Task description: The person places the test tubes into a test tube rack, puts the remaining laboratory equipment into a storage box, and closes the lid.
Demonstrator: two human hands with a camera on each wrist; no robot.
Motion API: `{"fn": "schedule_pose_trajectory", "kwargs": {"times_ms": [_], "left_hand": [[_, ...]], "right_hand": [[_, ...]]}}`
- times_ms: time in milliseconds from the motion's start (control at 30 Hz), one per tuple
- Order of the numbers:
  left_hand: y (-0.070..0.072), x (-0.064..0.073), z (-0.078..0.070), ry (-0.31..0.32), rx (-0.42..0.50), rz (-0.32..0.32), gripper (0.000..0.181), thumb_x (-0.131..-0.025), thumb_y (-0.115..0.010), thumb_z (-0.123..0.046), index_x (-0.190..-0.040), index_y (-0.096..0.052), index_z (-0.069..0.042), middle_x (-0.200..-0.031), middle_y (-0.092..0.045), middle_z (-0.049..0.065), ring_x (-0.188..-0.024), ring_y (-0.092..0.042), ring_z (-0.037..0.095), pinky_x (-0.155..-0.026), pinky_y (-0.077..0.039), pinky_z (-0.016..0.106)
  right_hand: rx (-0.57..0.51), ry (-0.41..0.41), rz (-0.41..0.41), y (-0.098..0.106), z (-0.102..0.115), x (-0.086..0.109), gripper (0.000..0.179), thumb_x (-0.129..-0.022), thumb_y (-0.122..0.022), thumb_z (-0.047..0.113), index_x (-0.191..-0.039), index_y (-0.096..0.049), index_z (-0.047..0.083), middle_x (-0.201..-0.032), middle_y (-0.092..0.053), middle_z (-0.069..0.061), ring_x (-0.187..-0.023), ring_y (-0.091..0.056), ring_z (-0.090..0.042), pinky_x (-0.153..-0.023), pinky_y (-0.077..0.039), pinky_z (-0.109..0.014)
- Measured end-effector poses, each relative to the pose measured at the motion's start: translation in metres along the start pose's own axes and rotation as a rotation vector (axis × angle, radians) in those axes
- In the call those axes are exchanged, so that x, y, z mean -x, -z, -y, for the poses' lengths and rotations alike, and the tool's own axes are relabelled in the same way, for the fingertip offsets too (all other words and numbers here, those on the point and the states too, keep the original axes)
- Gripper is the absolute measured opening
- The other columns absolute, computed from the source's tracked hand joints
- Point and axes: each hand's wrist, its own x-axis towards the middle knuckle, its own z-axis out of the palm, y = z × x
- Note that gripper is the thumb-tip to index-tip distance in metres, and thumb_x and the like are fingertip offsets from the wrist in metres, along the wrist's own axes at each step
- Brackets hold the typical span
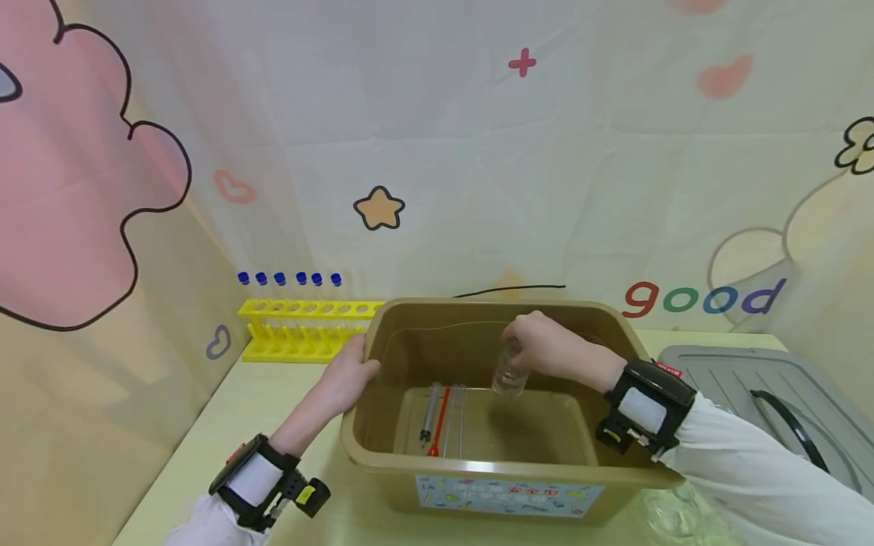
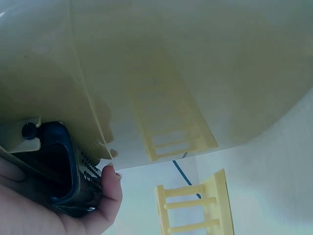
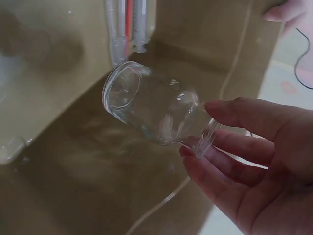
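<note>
A tan plastic bin (image 1: 478,467) stands on the table in front of me. My left hand (image 1: 350,377) grips its left rim, thumb over the edge and the other fingers on the outer side. Inside the bin, my right hand (image 1: 554,347) pinches a clear glass bottle (image 1: 509,377) by its neck, thumb on one side and fingers on the other. The bottle's round base (image 3: 121,90) points down toward the bin floor. To its left on that floor lie a syringe (image 1: 429,413), a thin red tool (image 1: 441,421) and slender clear rods (image 1: 455,425).
Behind the left hand stands a yellow test tube rack (image 1: 300,350) with several blue-capped tubes (image 1: 280,279). A grey lid (image 1: 724,364) with a black handle (image 1: 792,428) lies at right. Clear glassware (image 1: 672,512) sits by the bin's front right corner, partly behind the right sleeve.
</note>
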Motion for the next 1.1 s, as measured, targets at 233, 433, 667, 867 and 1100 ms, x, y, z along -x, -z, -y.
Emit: {"fn": "schedule_pose_trajectory", "kwargs": {"times_ms": [233, 433, 667, 867, 1100], "left_hand": [[0.0, -0.001, 0.001, -0.014, 0.009, 0.008, 0.033, -0.08, -0.04, 0.004, -0.112, -0.044, 0.01, -0.101, -0.053, 0.021, -0.087, -0.056, 0.034, -0.072, -0.048, 0.04], [0.0, -0.001, 0.001, -0.027, 0.016, 0.014, 0.03, -0.08, -0.04, 0.004, -0.109, -0.046, 0.01, -0.098, -0.053, 0.021, -0.086, -0.056, 0.034, -0.07, -0.049, 0.038], [0.0, -0.001, 0.001, -0.026, 0.01, 0.002, 0.03, -0.079, -0.041, 0.005, -0.109, -0.045, 0.01, -0.098, -0.053, 0.021, -0.085, -0.056, 0.033, -0.071, -0.049, 0.039], [0.0, -0.001, 0.002, -0.003, -0.003, 0.003, 0.033, -0.081, -0.041, 0.003, -0.113, -0.043, 0.01, -0.1, -0.052, 0.019, -0.086, -0.055, 0.03, -0.073, -0.048, 0.04], [0.0, -0.001, 0.001, 0.008, 0.003, 0.001, 0.034, -0.081, -0.041, 0.003, -0.114, -0.043, 0.01, -0.102, -0.052, 0.02, -0.088, -0.056, 0.031, -0.073, -0.048, 0.04]], "right_hand": [[-0.022, -0.003, 0.028, -0.014, -0.005, -0.007, 0.022, -0.068, -0.062, -0.01, -0.09, -0.065, -0.009, -0.08, -0.062, -0.01, -0.06, -0.05, -0.01, -0.051, -0.044, -0.024], [-0.004, -0.004, 0.05, -0.024, -0.009, -0.013, 0.019, -0.068, -0.063, -0.011, -0.086, -0.065, -0.007, -0.081, -0.062, -0.011, -0.055, -0.047, -0.01, -0.048, -0.041, -0.023], [0.038, 0.022, 0.054, -0.033, -0.012, -0.02, 0.014, -0.067, -0.065, -0.01, -0.08, -0.065, -0.004, -0.072, -0.06, -0.005, -0.051, -0.041, -0.008, -0.045, -0.036, -0.021], [0.057, -0.015, 0.076, -0.039, -0.014, -0.024, 0.012, -0.07, -0.067, -0.007, -0.08, -0.065, -0.003, -0.07, -0.056, -0.003, -0.051, -0.039, -0.009, -0.044, -0.031, -0.022], [0.089, -0.019, 0.082, -0.044, -0.014, -0.026, 0.016, -0.072, -0.07, -0.004, -0.087, -0.066, -0.005, -0.084, -0.063, -0.011, -0.059, -0.051, -0.012, -0.052, -0.044, -0.025]]}}
